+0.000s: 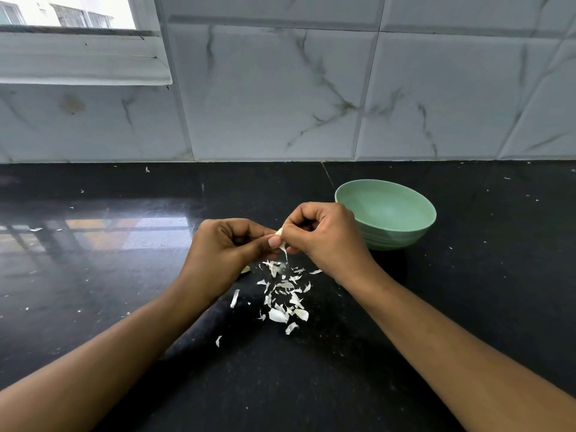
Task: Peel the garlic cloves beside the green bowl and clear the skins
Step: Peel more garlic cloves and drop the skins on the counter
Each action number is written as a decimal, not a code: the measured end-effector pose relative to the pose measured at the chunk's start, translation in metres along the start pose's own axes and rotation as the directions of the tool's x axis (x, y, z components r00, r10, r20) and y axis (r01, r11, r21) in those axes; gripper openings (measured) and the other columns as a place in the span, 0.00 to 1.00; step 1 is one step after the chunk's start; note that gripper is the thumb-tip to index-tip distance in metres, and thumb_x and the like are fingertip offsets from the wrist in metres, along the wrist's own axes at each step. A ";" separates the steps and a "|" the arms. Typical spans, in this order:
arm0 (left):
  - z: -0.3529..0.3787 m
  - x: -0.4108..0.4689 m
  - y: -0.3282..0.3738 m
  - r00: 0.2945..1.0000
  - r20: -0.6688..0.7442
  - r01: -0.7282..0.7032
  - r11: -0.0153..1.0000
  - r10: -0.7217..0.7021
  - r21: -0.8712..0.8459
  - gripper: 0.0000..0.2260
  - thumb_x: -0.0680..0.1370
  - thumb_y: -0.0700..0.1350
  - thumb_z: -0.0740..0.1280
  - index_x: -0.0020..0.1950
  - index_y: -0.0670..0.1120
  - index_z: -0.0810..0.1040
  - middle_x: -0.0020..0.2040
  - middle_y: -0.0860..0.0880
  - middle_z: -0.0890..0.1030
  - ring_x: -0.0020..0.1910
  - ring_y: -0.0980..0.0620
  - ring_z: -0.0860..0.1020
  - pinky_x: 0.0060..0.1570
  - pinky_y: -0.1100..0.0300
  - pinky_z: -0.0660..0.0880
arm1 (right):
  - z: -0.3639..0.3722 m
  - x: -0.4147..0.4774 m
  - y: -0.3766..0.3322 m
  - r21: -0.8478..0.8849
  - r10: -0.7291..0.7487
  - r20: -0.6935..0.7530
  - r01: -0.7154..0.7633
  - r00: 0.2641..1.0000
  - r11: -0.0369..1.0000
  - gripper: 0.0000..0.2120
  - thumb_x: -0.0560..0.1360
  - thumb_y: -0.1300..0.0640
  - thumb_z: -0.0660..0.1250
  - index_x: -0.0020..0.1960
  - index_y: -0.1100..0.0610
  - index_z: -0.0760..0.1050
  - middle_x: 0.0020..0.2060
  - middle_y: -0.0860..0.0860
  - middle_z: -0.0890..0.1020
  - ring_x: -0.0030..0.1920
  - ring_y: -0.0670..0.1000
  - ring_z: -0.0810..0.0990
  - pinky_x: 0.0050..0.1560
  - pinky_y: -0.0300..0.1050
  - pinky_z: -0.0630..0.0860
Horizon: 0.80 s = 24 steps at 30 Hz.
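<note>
Nearest, loose skins (285, 294) lie scattered on the black counter (467, 307) directly under the hands, probably because peeling there drops the scraps in one patch for easy clearing. Above them the left hand (227, 247) pinches the garlic clove (279, 232) steady while the right hand (324, 235) pinches a strip of skin (283, 249) away from it. Just beyond, the green bowl (405, 235) stands within reach, apparently ready for peeled cloves.

One bowl (396, 240) at 2 o'clock. Two hands: left hand (230, 249) and right hand (325, 236), with one clove (279, 232) pinched between them. Skins (285, 294) at 6 o'clock are too many to count exactly, roughly two dozen flakes. One window (78, 35) at 10 o'clock.
</note>
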State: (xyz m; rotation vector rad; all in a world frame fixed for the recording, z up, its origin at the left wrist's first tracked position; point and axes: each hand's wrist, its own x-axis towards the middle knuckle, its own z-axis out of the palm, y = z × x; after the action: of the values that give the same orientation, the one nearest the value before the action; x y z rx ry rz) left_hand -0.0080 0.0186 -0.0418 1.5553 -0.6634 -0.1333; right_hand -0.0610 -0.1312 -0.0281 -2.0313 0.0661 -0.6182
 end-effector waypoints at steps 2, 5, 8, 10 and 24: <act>0.001 0.000 0.000 1.000 0.011 0.018 1.000 -0.018 -0.021 0.04 0.64 0.44 0.73 0.37 0.45 0.83 0.33 0.47 0.84 0.32 0.54 0.83 0.35 0.66 0.77 | 0.001 0.000 0.001 0.021 0.025 0.012 -0.026 1.000 0.999 0.05 0.67 0.62 0.72 0.32 0.58 0.79 0.28 0.52 0.82 0.31 0.51 0.83 0.39 0.55 0.82; 0.001 0.001 -0.002 0.999 0.015 0.034 0.999 -0.033 -0.016 0.05 0.64 0.43 0.73 0.38 0.44 0.83 0.34 0.46 0.85 0.33 0.54 0.83 0.35 0.66 0.78 | 0.002 0.002 0.005 0.072 0.083 0.070 -0.088 0.994 0.993 0.06 0.68 0.63 0.71 0.33 0.57 0.78 0.26 0.48 0.79 0.29 0.47 0.81 0.38 0.55 0.82; 0.003 0.001 -0.002 1.000 -0.003 0.030 0.999 -0.030 -0.025 0.05 0.64 0.43 0.73 0.39 0.44 0.83 0.34 0.46 0.84 0.33 0.54 0.83 0.35 0.66 0.77 | 0.002 0.004 0.007 0.065 0.128 0.105 -0.135 0.986 0.989 0.07 0.69 0.61 0.71 0.33 0.57 0.77 0.24 0.46 0.76 0.27 0.45 0.79 0.37 0.53 0.83; 0.003 0.001 -0.001 0.999 -0.036 0.022 0.997 -0.025 -0.074 0.06 0.65 0.41 0.72 0.40 0.42 0.83 0.34 0.45 0.85 0.33 0.53 0.83 0.36 0.66 0.78 | 0.003 0.003 0.008 -0.039 0.157 0.129 -0.154 0.979 0.987 0.07 0.69 0.59 0.71 0.34 0.58 0.77 0.24 0.46 0.77 0.27 0.46 0.81 0.35 0.46 0.82; 0.002 0.003 -0.002 0.983 -0.017 0.180 0.973 -0.184 -0.144 0.09 0.65 0.44 0.72 0.43 0.42 0.82 0.34 0.44 0.83 0.32 0.53 0.81 0.34 0.63 0.79 | -0.015 0.009 0.006 0.067 0.190 0.280 -0.216 0.941 0.974 0.04 0.70 0.62 0.74 0.43 0.59 0.81 0.34 0.52 0.83 0.38 0.47 0.83 0.37 0.42 0.80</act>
State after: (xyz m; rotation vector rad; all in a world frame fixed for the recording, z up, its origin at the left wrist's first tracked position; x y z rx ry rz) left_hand -0.0057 0.0156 -0.0425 1.4760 -0.4759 -0.2884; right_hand -0.0582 -0.1492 -0.0240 -1.9661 0.0798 -0.2047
